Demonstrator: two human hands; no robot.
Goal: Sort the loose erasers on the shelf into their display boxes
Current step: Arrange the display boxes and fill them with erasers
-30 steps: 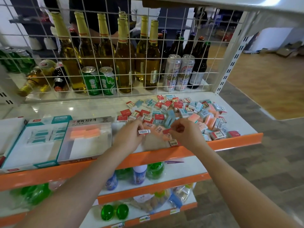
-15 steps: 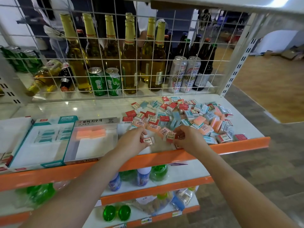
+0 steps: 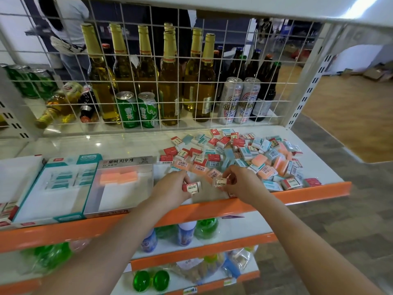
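A heap of loose erasers point(image 3: 244, 154) in red, teal and orange wrappers covers the right half of the white shelf point(image 3: 106, 145). My left hand point(image 3: 172, 186) pinches a red-and-white eraser point(image 3: 192, 187) near the shelf's front edge. My right hand point(image 3: 240, 184) grips another red-wrapped eraser point(image 3: 221, 182) just to its right. Left of my hands lie three flat display boxes: a grey one point(image 3: 123, 184) holding orange erasers, a teal one point(image 3: 59, 186) with several teal erasers, and a white one point(image 3: 17, 175) at the far left.
A white wire grid point(image 3: 187, 86) closes the back of the shelf, with beer bottles and cans behind it. An orange lip point(image 3: 308, 191) runs along the shelf's front. Lower shelves hold green bottles and packets. A person stands behind the rack at upper left.
Both hands drew back from the heap toward the shelf's front edge, each with an eraser in its fingers. The camera moved closer and a little to the left.
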